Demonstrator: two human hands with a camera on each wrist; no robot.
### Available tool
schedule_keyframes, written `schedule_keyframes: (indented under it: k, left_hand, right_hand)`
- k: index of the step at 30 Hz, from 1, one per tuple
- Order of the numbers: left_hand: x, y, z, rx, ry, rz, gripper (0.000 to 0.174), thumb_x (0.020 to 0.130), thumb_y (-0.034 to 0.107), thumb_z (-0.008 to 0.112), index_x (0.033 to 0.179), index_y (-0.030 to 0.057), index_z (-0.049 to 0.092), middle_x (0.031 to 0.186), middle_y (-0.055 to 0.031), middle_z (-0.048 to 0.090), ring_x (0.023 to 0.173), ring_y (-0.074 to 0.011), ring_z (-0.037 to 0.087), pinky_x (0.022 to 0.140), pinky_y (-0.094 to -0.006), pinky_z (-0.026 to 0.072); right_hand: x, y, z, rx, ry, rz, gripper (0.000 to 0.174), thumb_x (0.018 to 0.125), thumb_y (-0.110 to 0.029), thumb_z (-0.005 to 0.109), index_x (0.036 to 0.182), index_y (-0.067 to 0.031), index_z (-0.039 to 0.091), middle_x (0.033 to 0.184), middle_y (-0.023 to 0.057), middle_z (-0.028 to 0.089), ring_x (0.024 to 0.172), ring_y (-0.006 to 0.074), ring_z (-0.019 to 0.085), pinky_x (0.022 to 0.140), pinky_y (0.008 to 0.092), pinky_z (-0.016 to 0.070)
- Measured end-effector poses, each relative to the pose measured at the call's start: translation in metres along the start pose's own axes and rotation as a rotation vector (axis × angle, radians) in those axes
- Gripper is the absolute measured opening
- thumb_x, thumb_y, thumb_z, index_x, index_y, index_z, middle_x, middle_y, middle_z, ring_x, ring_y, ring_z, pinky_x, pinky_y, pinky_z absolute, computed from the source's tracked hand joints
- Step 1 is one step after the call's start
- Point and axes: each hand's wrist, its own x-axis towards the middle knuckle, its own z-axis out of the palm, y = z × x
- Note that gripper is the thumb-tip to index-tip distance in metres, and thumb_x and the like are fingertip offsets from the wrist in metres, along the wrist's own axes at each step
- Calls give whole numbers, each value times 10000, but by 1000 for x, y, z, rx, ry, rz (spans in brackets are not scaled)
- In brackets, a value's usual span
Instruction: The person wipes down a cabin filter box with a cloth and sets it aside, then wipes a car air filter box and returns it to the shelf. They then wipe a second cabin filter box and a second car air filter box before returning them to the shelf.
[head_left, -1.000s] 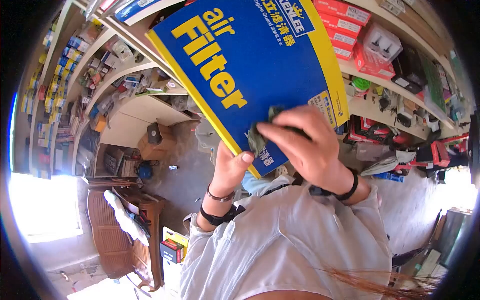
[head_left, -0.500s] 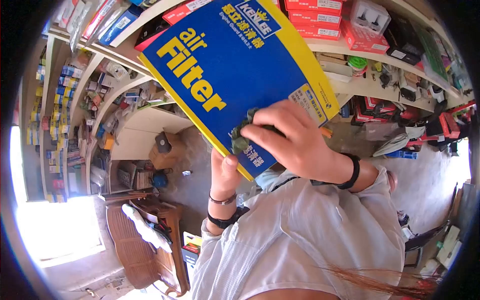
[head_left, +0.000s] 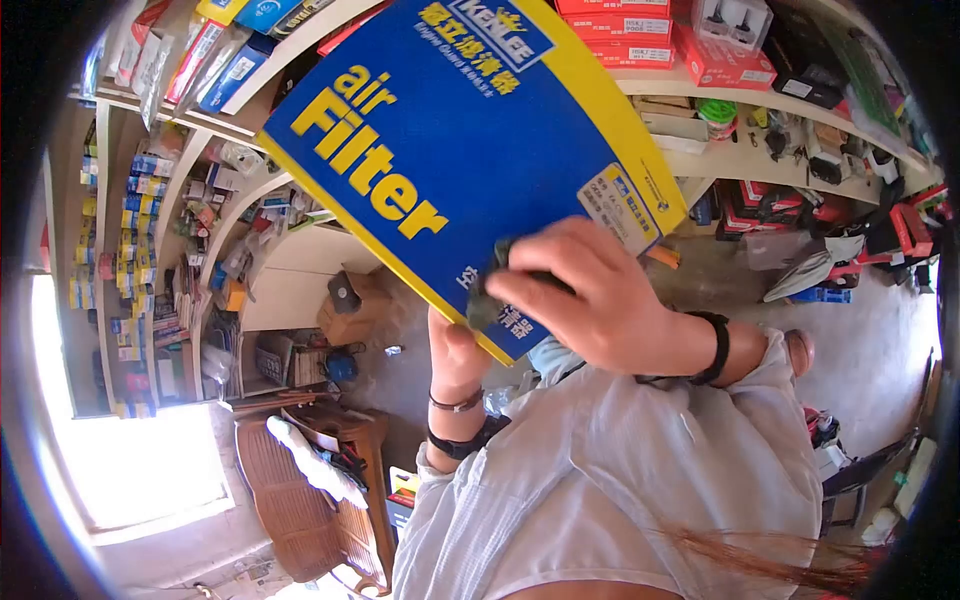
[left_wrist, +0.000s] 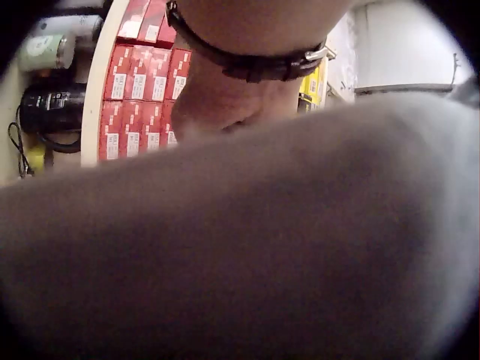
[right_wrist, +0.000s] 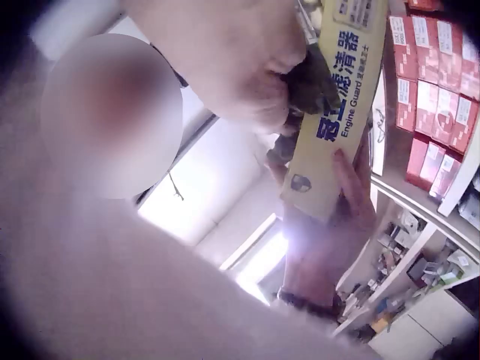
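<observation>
A blue and yellow air filter box (head_left: 480, 150) is held up, tilted, in front of the shelves. My left hand (head_left: 458, 352) grips its lower edge, the thumb on the near side and the other fingers hidden behind it. With curled fingers my right hand (head_left: 590, 300) pinches a dark green cloth (head_left: 488, 290) against the lower part of the blue face. In the right wrist view the box's yellow side (right_wrist: 319, 169) shows, with the cloth (right_wrist: 311, 86) beside it. A sleeve covers much of the left wrist view, and the left hand (left_wrist: 232, 105) is only partly visible.
Shelves hold red boxes (head_left: 630, 28), a green-lidded jar (head_left: 716, 112) and many small packages (head_left: 140, 215). Below at the left are a cardboard box (head_left: 352, 308) and a brown wooden chair (head_left: 290, 490) with things lying on it.
The box has shifted left in the head view, and the surroundings have moved with the head's turn. The right hand and cloth remain on the box's lower part; the left hand still grips its edge.
</observation>
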Motion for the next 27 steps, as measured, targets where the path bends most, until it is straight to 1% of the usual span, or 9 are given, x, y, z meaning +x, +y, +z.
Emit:
schedule_keyframes:
  k: [7, 9, 11, 12, 13, 15, 18, 25, 27]
  left_hand:
    - [8, 12, 8, 26, -19, 2, 1030, 724, 801, 637, 1326, -26, 516, 1213, -84, 635, 1084, -184, 627, 908, -335, 533]
    - [7, 4, 6, 151, -23, 11, 793, 861, 640, 687, 1306, -1, 545, 1209, -66, 634, 1067, -158, 623, 905, -313, 519]
    - [9, 9, 9, -22, -84, 4, 752, 880, 606, 687, 1306, 2, 548, 1207, -65, 634, 1078, -156, 617, 909, -314, 515]
    - [10, 10, 11, 42, -40, 63, 786, 860, 623, 700, 1308, -4, 542, 1200, -66, 636, 1075, -159, 619, 903, -317, 519]
    - [11, 12, 11, 53, 28, -34, 868, 814, 689, 695, 1307, -7, 539, 1190, -70, 639, 1057, -166, 629, 888, -317, 529]
    - [13, 19, 17, 78, -8, 41, 950, 750, 763, 673, 1299, -2, 544, 1178, -68, 644, 1040, -170, 638, 878, -319, 536]
    - [13, 8, 7, 64, -42, 0, 999, 717, 803, 649, 1302, 0, 543, 1176, -68, 648, 1039, -169, 640, 878, -319, 538]
    - [14, 7, 9, 69, 21, -57, 955, 785, 774, 618, 1336, 1, 520, 1217, -70, 625, 1097, -173, 617, 911, -338, 516]
    - [16, 9, 9, 25, -33, 54, 973, 780, 775, 618, 1353, -3, 495, 1219, -71, 624, 1096, -183, 619, 906, -335, 527]
  right_hand:
    - [-5, -4, -4, 40, -71, -91, 307, 718, -143, 679, 997, -18, 653, 1027, 89, 570, 908, 249, 598, 764, 361, 499]
    - [5, -4, -1, 42, -69, -62, 312, 714, -143, 678, 994, -8, 650, 1035, 93, 574, 912, 251, 599, 766, 360, 505]
    - [12, -7, 3, -5, 32, -50, 336, 715, -93, 688, 1043, -23, 690, 1038, 88, 607, 894, 258, 621, 749, 361, 507]
    - [9, -8, 3, 0, 28, -67, 342, 711, -91, 695, 1047, -27, 693, 1023, 82, 602, 888, 249, 625, 744, 356, 509]
    - [2, -8, 2, -1, 34, -64, 342, 711, -91, 695, 1047, -27, 693, 1023, 82, 602, 888, 249, 625, 744, 356, 509]
    - [-12, -9, -2, 54, -100, -100, 343, 708, -81, 702, 1047, -29, 697, 1015, 79, 599, 881, 243, 627, 742, 358, 510]
    - [-9, -9, -7, 55, -85, -60, 339, 707, -68, 705, 1043, -31, 698, 1022, 75, 600, 879, 236, 621, 738, 358, 506]
    - [4, -8, 4, -33, -4, -41, 331, 708, -90, 697, 1033, -29, 690, 1035, 84, 597, 894, 230, 605, 739, 360, 507]
    - [-10, -9, 1, 7, -64, -46, 311, 733, -99, 705, 1036, -32, 691, 1049, 79, 596, 897, 231, 609, 742, 357, 509]
